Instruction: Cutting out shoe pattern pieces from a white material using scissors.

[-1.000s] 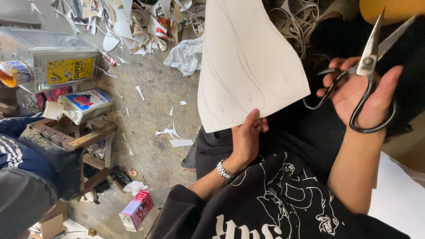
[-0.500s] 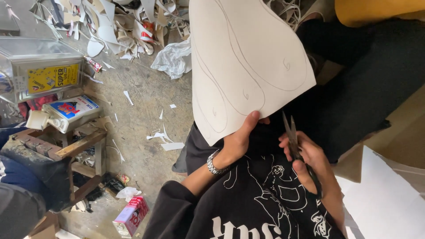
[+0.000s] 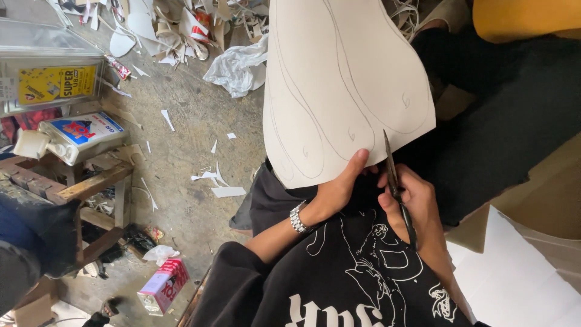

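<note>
Sheet: a pale card sheet [image 3: 345, 79] with pencilled curved outlines fills the upper centre of the frame, its long axis running up and down.
Left hand: your left hand [image 3: 342, 191] pinches the sheet's lower edge, thumb on the near face, just left of centre.
Right hand: your right hand [image 3: 411, 203] is closed around the handles of dark scissors [image 3: 396, 184], right of centre.
Blades: they point up the frame and meet the sheet's lower right edge, just beside your left thumb.
Floor: paper scraps [image 3: 212, 178] lie at centre left.
</note>
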